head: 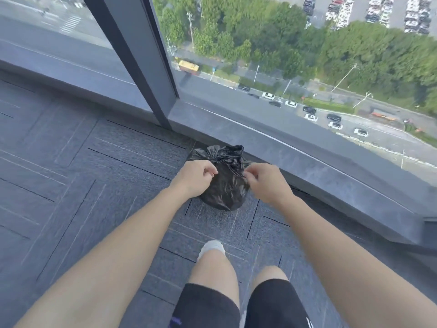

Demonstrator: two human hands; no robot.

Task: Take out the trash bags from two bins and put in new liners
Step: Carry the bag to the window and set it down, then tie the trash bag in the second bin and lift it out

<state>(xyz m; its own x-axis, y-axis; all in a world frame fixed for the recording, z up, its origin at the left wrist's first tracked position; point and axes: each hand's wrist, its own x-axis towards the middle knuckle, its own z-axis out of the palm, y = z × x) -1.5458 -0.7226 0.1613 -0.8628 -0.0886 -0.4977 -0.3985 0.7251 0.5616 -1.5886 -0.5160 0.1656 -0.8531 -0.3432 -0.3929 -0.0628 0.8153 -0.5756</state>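
Bending low by the window, a person reaches both bare arms down to a black trash bag (224,189) that sits on the grey carpet tiles (94,185), right up against the foot of the dark stone window ledge (307,166). The bag is small and rounded, its neck bunched into a knot on top with loose ends flaring out toward the ledge.

The left hand (196,176) is at the bag's left shoulder, fingers curled with thumb and forefinger drawn together at the plastic. Whether any of it is caught between them I cannot tell. The right hand (264,183) is at the other side, fingertips pinched on a thin dark strand of the bag just below the knot.

Nearer me, a white shoe (211,248) is planted on the carpet behind the bag, with bare knees and black shorts (208,304) above it. A slanted dark window post (142,67) splits the glass, and through the pane there is a road with cars and a belt of green trees far below.
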